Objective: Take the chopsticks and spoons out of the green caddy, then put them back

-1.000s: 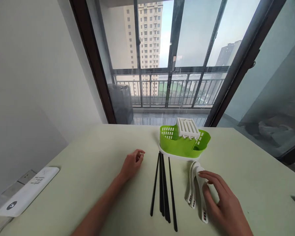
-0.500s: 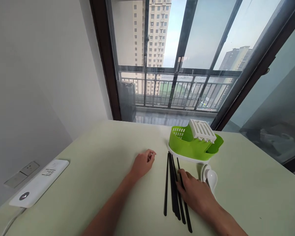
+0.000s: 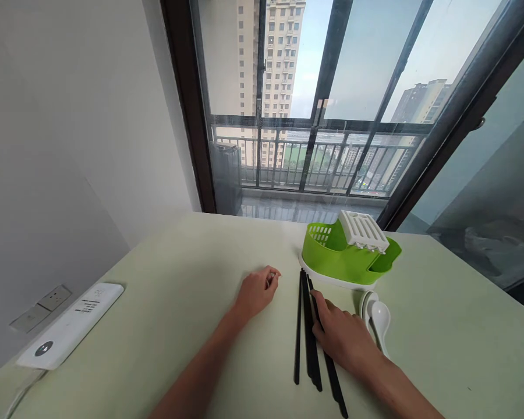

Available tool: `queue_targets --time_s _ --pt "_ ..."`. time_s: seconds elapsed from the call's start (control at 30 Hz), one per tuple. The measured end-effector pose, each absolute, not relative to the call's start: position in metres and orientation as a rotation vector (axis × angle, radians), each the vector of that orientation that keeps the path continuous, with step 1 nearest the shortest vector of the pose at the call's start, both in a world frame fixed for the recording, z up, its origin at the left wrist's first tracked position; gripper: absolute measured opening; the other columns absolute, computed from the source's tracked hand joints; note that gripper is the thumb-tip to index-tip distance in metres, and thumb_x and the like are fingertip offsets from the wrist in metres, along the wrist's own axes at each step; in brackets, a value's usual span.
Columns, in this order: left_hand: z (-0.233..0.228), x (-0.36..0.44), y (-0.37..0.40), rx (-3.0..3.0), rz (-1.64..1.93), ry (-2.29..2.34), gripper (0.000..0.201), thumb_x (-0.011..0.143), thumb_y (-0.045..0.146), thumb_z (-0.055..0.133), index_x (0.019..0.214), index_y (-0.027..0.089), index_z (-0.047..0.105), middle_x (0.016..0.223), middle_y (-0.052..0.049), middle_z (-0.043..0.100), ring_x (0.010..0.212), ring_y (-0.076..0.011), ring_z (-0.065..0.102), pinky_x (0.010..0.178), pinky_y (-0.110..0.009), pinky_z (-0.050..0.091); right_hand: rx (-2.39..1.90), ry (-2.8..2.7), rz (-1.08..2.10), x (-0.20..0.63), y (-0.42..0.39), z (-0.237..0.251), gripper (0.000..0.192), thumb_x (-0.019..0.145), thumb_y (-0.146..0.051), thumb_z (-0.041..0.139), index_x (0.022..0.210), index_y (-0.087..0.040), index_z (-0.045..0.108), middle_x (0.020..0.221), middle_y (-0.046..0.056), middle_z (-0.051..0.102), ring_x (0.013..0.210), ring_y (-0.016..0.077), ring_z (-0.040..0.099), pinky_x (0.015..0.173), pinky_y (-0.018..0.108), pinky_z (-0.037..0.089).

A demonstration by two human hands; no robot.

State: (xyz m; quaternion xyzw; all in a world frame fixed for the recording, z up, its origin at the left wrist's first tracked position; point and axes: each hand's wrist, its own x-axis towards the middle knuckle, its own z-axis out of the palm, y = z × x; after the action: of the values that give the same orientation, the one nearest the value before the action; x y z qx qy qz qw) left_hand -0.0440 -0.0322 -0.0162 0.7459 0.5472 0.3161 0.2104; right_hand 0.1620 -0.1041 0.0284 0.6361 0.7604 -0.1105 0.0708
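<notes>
The window [image 3: 353, 64] spans 12 to 1 o'clock beyond the far edge, its dark frame crossing a view of a pale tower [image 3: 283, 70]. The white wall [image 3: 70, 145] runs from 9 to 11. Below them spreads the pale green desk [image 3: 157, 285], its middle serving as the clock's centre. The green basket [image 3: 336, 261] stands at 2 o'clock, upright on its white tray [image 3: 336, 281]. The white power strip [image 3: 72, 326] lies at about 9, its cord running off toward 8. Black chopsticks [image 3: 311, 349] lie at 4 o'clock: a single one leftmost, a close bunch next, and more to the right, their far ends near the tray. The right hand [image 3: 338, 334], also at 4, lies across the rightmost chopsticks, fingers touching them; I cannot tell whether it grips them. The left hand [image 3: 255, 294], near the centre, rests half-curled and released. The white slotted rack [image 3: 363, 230] sits tilted across the top of the basket. White spoons [image 3: 380, 317] lie just beside the right hand, at its 2 o'clock, one apart from a nested group, their handles partly hidden. Wall sockets [image 3: 55, 298] show at 9, behind the strip.
</notes>
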Motion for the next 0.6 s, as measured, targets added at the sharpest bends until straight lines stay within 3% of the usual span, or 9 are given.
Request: queue_targets --time_s 0.6 --pt "-0.0146 -0.0450 -0.0324 2.101 0.887 1.540 0.028 0.099 0.034 0.045 0.100 0.022 0.070 0.069 0.001 0.066 0.059 -0.0149 0.057 0.058 -0.026 0.038 1.959 2.254 -0.423 0.1601 -0.0971 0.0371 0.062 0.087 -0.014 0.047 0.148 -0.014 0.034 0.114 0.018 0.072 0.103 0.0353 0.070 0.075 0.038 0.041"
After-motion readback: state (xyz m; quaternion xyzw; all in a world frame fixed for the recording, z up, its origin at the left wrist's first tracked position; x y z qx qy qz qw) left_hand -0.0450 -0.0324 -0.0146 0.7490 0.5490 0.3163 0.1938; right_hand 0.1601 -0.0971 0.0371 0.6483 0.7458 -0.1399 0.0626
